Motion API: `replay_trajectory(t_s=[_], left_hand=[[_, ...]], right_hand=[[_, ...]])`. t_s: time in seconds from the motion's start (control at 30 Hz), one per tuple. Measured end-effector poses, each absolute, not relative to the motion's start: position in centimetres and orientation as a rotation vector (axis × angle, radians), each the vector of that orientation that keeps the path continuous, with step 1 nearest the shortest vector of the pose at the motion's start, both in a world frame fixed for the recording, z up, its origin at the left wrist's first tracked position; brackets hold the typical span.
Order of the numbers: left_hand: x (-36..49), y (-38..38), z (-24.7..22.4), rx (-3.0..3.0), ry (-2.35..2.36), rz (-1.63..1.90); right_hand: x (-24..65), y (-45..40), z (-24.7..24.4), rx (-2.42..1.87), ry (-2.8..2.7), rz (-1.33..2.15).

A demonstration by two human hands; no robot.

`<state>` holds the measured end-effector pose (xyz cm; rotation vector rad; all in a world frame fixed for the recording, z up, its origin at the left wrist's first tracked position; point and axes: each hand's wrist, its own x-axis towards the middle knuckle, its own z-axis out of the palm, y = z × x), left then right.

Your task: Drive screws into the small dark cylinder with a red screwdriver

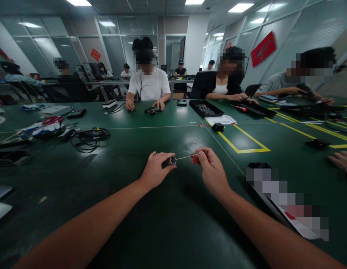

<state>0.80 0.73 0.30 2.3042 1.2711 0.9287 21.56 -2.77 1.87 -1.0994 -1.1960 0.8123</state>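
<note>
Over the green table, my left hand (pixel 156 170) grips a small dark cylinder (pixel 171 160) between thumb and fingers. A silvery ring rims its open end, which faces right; most of its body is behind my fingers. My right hand (pixel 209 168) is closed on a slim screwdriver (pixel 183 158) with a thin metal shaft. The shaft points left and its tip is at the mouth of the cylinder. Whether the tip touches the inside, I cannot tell. Most of the screwdriver's handle is hidden by my right fingers.
A coil of black cable (pixel 91 139) and tangled leads lie to the left. Beyond my hands are a black parts tray (pixel 206 108), a small black block (pixel 217 127) and yellow tape (pixel 253 151). A white-and-black pack (pixel 306 228) lies right. Several people sit across the table; another person's hand (pixel 341 161) rests at right.
</note>
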Motion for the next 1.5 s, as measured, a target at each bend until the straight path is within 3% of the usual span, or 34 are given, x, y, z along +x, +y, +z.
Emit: replay_trajectory(t_s=[1.5], left_hand=[[0.8,1.0,-0.1,2.3,1.099,1.064]], right_hand=[[21.3,-3.9,2.5,-1.217,-1.323,0.621]])
